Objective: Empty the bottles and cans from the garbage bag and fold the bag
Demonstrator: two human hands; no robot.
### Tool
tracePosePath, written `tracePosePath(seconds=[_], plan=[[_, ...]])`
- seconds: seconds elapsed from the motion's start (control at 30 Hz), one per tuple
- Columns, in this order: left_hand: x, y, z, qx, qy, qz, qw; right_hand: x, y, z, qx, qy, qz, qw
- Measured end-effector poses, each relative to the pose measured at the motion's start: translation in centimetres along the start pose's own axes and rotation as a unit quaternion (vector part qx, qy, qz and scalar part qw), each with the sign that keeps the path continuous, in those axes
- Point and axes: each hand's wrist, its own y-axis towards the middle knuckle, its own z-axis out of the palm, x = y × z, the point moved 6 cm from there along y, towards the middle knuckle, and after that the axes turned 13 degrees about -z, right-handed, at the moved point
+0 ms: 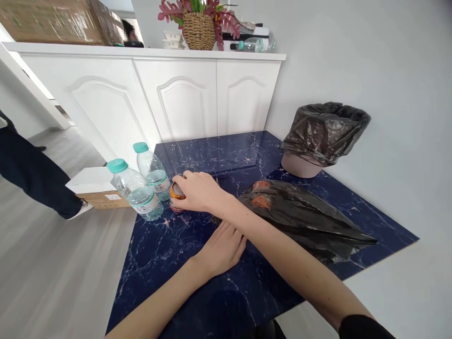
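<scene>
My right hand point(196, 189) is closed around the top of an orange drink can point(177, 203), which stands on the dark blue marbled table point(151, 263). Just to the can's left are two clear plastic water bottles with teal caps, a nearer bottle point(141, 195) and a farther bottle point(155, 175). My right forearm crosses over my left hand point(223, 248), whose fingertips are partly hidden. That left hand is closed at the near edge of a black plastic bag point(300, 212). Orange shapes show through the bag, which lies flat on the table.
A bin point(300, 165) lined with a black bag stands at the table's far right, by the wall. Behind the table runs a white cabinet point(183, 94) with a woven plant basket point(198, 30) on top. A cardboard box point(102, 197) and another person's leg point(35, 174) are at left.
</scene>
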Motion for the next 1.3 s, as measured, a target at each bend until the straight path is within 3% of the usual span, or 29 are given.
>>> tracePosePath(seconds=[0.23, 0.37, 0.5, 0.6, 0.7, 0.77, 0.83, 0.93, 1.07, 1.3], plan=[[0.1, 0.0, 0.1, 0.024, -0.02, 0.004, 1.0, 0.0, 3.4, 1.3, 0.002, 0.011, -0.001, 1.0], [0.0, -0.1, -0.2, 0.024, -0.033, 0.005, 0.999, 0.0, 3.3, 1.6, -0.015, 0.035, 0.01, 0.999], [-0.1, -0.1, -0.1, 0.014, -0.012, 0.009, 1.0, -0.2, -1.5, 0.0, -0.09, 0.1, 0.041, 0.99], [-0.2, 0.0, -0.1, -0.008, 0.001, 0.014, 1.0, 0.0, -8.2, -1.4, -0.162, 0.206, 0.08, 0.962], [-0.4, 0.2, -0.3, -0.036, 0.005, 0.007, 0.999, -0.4, -16.2, -2.1, -0.232, 0.246, 0.174, 0.925], [-0.3, 0.2, -0.4, -0.05, 0.012, -0.013, 0.999, -0.8, -20.5, -1.5, -0.204, 0.238, 0.221, 0.923], [-0.3, 0.3, -0.6, -0.058, 0.024, -0.033, 0.998, -1.4, -23.4, -0.9, -0.162, 0.215, 0.226, 0.936], [-0.4, 0.3, -0.7, -0.059, 0.033, -0.047, 0.997, -3.2, -25.7, -0.7, -0.154, 0.135, 0.217, 0.954], [-0.5, 0.4, -1.0, -0.066, 0.019, -0.05, 0.996, -5.4, -26.0, -0.8, -0.147, 0.054, 0.235, 0.959], [-0.4, 0.5, -1.1, -0.061, 0.017, -0.06, 0.996, -7.6, -25.2, -0.9, -0.103, -0.033, 0.376, 0.92]])
